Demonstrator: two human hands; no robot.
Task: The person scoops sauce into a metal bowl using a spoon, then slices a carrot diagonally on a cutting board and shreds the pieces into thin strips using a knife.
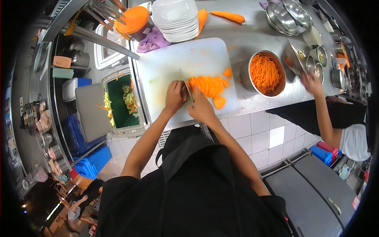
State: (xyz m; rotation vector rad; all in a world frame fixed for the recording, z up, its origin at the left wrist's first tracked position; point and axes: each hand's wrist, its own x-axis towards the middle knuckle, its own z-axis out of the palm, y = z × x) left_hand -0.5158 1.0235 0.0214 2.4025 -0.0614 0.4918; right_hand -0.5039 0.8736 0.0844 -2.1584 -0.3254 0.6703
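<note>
My right hand (202,108) grips a kitchen knife (187,89), its blade standing on edge over the white cutting board (158,67). Close against the blade's left side, my left hand (175,95) is closed with curled fingers; whatever lies under them is hidden. Overlapping carrot slices (207,85) fan out on the board to the right of the knife. A few separate carrot pieces (219,102) lie at the edge of that pile.
A steel pot of shredded carrot (265,74) stands right of the board. Beyond it, a co-worker's hand (312,83) touches metal bowls (294,59). Stacked white dishes (175,19) and a whole carrot (227,16) are behind. A scrap bin (120,100) sits left.
</note>
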